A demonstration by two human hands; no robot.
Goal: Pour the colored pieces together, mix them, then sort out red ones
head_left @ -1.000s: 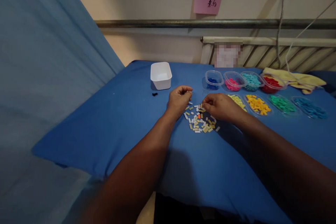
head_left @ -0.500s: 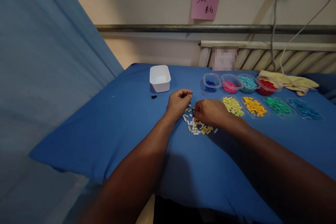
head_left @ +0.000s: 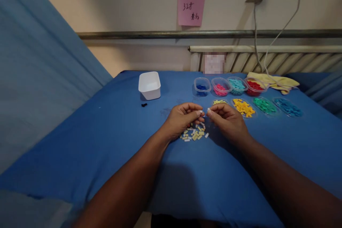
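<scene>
Both hands up at mid-view, fingertips facing, a narrow gap between. Left hand [head_left: 184, 119] pinches a white piece [head_left: 200, 112] between thumb and forefinger; right hand [head_left: 231, 119] pinches a white bit [head_left: 208, 110] the same way. Fingertip hold, presumably because the parts are so small; held face to face, probably so the two ends can be lined up by eye. Exact shape of either part: cannot tell.

Loose pile [head_left: 195, 137] of white and pale yellow bricks lies on the blue-covered tabletop [head_left: 107, 131], below and partly behind the left hand. Spread out close in, likely for easy picking.

Clear tubs [head_left: 202, 81] stand in two rows on the right, one colour each, seemingly to keep colours apart and in reach. Back row: dark blue, pink, turquoise, red. Front row: pale yellow, partly hidden by the right hand, then orange-yellow, green, blue. White tub [head_left: 152, 95] stands apart on the left, a small black object [head_left: 144, 105] near its front.

Against half a second ago: right hand, then low over the pile, is now lifted level with the left, its white bit showing. Left hand keeps its pinch. Whole scene sits further left in view; tubs look unmoved relative to each other.
</scene>
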